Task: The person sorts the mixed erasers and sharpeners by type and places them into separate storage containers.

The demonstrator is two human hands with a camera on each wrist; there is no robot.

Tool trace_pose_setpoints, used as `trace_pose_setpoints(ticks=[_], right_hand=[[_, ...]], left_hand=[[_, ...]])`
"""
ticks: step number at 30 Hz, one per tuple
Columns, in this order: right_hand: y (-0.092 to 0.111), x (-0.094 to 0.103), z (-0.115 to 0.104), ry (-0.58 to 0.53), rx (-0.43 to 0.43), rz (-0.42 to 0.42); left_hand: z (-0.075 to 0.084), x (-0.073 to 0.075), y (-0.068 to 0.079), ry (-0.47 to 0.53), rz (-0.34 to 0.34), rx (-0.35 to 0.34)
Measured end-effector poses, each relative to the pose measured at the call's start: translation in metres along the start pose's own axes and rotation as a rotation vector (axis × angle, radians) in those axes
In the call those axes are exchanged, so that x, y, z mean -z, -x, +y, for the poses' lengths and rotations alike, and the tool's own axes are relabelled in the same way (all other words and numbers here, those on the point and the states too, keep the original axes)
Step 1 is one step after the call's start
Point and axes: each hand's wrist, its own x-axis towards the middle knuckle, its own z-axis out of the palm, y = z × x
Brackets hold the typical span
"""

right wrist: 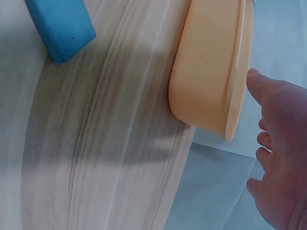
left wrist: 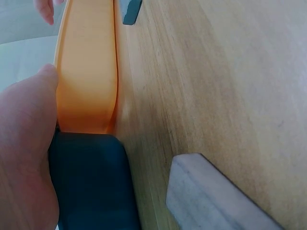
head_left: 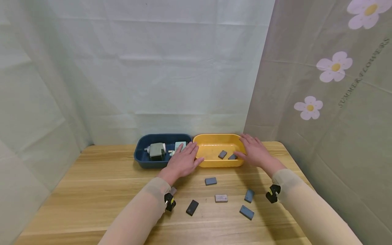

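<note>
yellow tray (head_left: 211, 146) holds two blocks (head_left: 222, 154)

- My left tray (head_left: 151, 165) is plain dark navy; the right tray (head_left: 218, 164) is plain yellow.
- In the navy one I see a grey-green piece (head_left: 157, 149) and a pale mint piece (head_left: 180, 145).
- Three loose blocks (head_left: 210, 181) are blue-grey, one block (head_left: 192, 207) is near-black, another block (head_left: 221, 198) pale grey.
- My sleeves (head_left: 134, 214) are plain cream, my wrist cameras (head_left: 169, 201) black with a yellow dab.
- My tabletop (head_left: 92, 183) shows light brown, streaked wood grain.
- The side curtain (head_left: 281, 68) carries pale pink flowers (head_left: 334, 67) with yellow centres and dark lettering (head_left: 363, 74) on taupe.
</note>
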Motion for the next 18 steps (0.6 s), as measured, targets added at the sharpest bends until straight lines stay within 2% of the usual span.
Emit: trace_pose_setpoints(ticks=[11, 18], right_hand=[[0.014, -0.001, -0.002, 0.051, 0.034, 0.013], [0.025, 0.002, -0.007, 0.063, 0.056, 0.032]], left_hand=[[-0.002, -0.003, -0.001, 0.012, -0.003, 0.005], [0.000, 0.002, 0.001, 0.007, 0.004, -0.004]])
